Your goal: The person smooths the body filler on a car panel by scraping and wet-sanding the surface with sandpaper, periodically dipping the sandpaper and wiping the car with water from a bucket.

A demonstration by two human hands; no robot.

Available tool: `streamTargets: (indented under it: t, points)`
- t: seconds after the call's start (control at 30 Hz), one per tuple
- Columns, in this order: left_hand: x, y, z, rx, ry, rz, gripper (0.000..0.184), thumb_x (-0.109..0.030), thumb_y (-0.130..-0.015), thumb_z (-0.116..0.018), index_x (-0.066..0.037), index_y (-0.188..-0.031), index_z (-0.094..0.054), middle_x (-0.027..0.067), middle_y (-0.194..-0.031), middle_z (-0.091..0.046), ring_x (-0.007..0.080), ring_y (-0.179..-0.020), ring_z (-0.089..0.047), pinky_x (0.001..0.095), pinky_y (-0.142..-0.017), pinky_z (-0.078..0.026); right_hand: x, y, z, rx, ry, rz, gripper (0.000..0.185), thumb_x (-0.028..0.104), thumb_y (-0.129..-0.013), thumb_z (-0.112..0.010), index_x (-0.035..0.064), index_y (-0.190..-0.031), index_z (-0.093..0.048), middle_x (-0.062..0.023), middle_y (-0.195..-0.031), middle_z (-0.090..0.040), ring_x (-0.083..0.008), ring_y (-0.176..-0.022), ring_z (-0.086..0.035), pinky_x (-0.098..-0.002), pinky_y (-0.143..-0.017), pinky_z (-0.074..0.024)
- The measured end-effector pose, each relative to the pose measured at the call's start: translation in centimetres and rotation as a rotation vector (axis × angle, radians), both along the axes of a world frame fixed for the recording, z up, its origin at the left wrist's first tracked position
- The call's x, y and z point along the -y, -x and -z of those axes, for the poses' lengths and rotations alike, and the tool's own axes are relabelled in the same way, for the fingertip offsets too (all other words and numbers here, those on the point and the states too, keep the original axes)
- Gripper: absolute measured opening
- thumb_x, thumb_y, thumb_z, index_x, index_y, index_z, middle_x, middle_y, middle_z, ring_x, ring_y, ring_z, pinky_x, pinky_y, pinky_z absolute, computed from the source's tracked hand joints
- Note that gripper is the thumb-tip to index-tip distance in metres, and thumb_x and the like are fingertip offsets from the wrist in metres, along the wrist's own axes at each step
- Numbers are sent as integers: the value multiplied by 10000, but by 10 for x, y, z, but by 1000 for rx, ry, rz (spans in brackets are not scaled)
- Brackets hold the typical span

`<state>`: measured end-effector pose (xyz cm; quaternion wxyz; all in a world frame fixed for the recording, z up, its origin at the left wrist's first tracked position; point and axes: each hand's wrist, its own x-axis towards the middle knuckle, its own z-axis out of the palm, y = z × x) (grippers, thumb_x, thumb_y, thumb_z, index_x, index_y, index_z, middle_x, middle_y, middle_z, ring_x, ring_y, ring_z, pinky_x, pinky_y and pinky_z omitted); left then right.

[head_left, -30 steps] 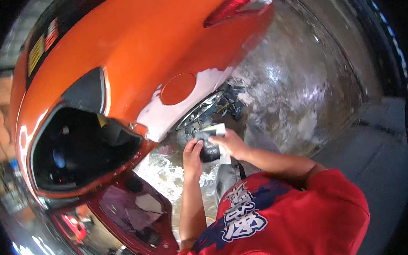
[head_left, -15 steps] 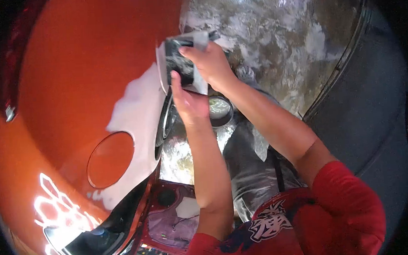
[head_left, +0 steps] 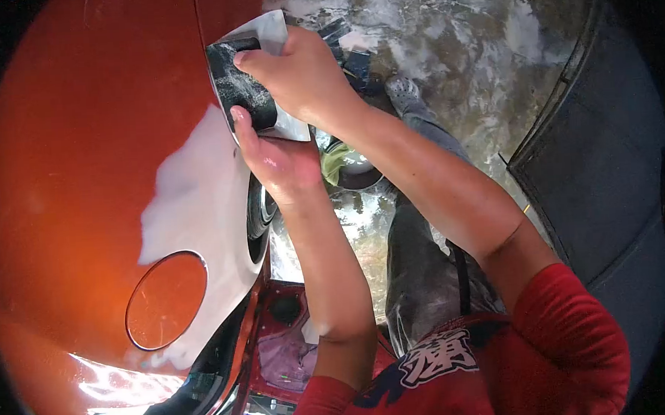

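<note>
The hands have come away from the person's middle, where they were a second ago, and now reach out beside the orange car panel point(head_left: 83, 183). Between them is a dark pad point(head_left: 250, 90), smeared with pale residue, with a greyish-white sheet point(head_left: 271, 32) along its far side. The right hand point(head_left: 303, 77) grips from above, its thumb laid across the pad's face and its fingers hidden behind the sheet. The left hand point(head_left: 281, 166) supports from below, thumb tip over the pad's lower edge; its other fingers are out of sight, though it looks to be holding too.

The pad sits just above the upper end of the pale patch point(head_left: 203, 184), which runs down past the round flap point(head_left: 167, 300). Whether it touches the bodywork I cannot tell from here. To my eye, the shift puts pad and sheet within easy reach of that patch, with both hands busy keeping them together. Below the forearms, a greenish cloth point(head_left: 333, 164) shows at the dark bucket point(head_left: 363, 182).
</note>
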<state>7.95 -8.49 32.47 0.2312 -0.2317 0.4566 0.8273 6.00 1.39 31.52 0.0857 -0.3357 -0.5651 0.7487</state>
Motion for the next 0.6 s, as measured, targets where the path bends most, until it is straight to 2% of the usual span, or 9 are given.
streamTargets:
  t: [0.1, 0.2, 0.3, 0.33, 0.5, 0.6]
  points:
    - [1, 4, 2, -1, -36, -10, 564, -463, -995, -597, -127, -1438, -505, 71, -1401, -579, 265, -1319, -526, 525, -1091, -411, -7, 0, -10, 15, 43, -65, 296, 276, -873, -666, -12, -934, -697, -211, -809, -716, -365, -766, -707, -449, -726, -536]
    - [2, 8, 6, 19, -51, -33, 524, -434, -1010, -569, -124, -1429, -513, 68, -1377, -596, 260, -1289, -552, 514, -1071, -437, 2, 5, -12, 33, -133, -14, 308, 288, -862, -661, -15, -901, -700, -221, -795, -713, -379, -764, -712, -449, -716, -547]
    - [4, 5, 8, 26, -25, -82, 499, -426, -1025, -541, -115, -1415, -523, 64, -1353, -617, 261, -1251, -583, 485, -1042, -474, -2, 3, -23, 148, -208, -113, 304, 282, -848, -650, -18, -851, -699, -235, -788, -708, -395, -781, -716, -454, -722, -558]
    - [4, 2, 8, 17, -7, -100, 495, -427, -1027, -538, -111, -1408, -528, 65, -1351, -619, 263, -1248, -586, 478, -1041, -478, 1, 1, -18, 127, -211, -112, 310, 290, -868, -717, -12, -938, -731, -87, -725, -697, -169, -652, -644, -348, -636, -511]
    - [15, -7, 6, 3, -57, -142, 433, -369, -1049, -502, -60, -1347, -560, 107, -1331, -627, 275, -1232, -604, 476, -1034, -492, 19, -3, -5, 181, -309, -122, 311, 283, -855, -717, -22, -911, -740, -110, -728, -711, -189, -649, -665, -364, -631, -517]
    - [19, -7, 8, 16, -52, -167, 441, -364, -1051, -499, -46, -1352, -552, 121, -1332, -624, 278, -1235, -604, 485, -1038, -490, 26, -8, -14, 183, -269, -94, 315, 278, -856, -716, -32, -912, -740, -119, -731, -715, -187, -654, -672, -366, -630, -518]
